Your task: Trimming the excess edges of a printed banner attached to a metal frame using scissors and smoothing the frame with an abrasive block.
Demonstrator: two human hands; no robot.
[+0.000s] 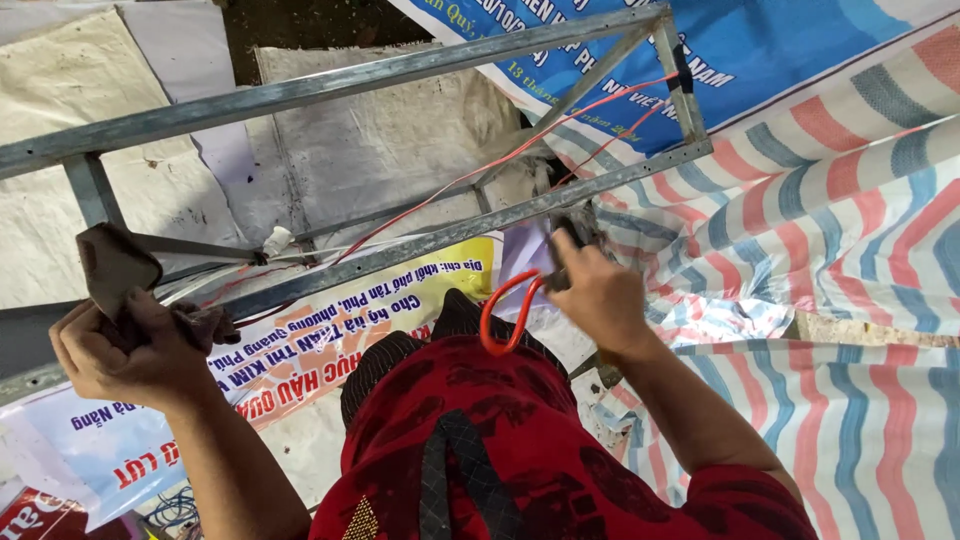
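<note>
Looking down from the head camera, a metal frame (400, 65) of grey bars is seen lying across sheets on the ground. The left hand (125, 350) is closed tight around a dark rag (115, 270) at the left end of the frame. One part of the rag sticks up above the fist, and more of it hangs out by the thumb. The fist is just beside the lower bar, at its left end.

The right hand (595, 295) is closed on a tool with a red handle (505, 315). It looks like scissors or pliers, but which one cannot be told. The red loop hangs to the left of the hand, over a red shirt (520, 450). The dark tip of the tool is pressed up against the lower bar, near the middle of the frame.

Thin red wires (560, 125) are stretched along the frame from the top right corner down to the left. A small white knot (277, 240) is seen on the wires, between the two hands.

A blue banner (780, 60) is spread under the top right corner. A striped sheet (860, 200) in red, blue and white is laid on the right. A yellow and white banner (350, 330) lies under the lower bar.
</note>
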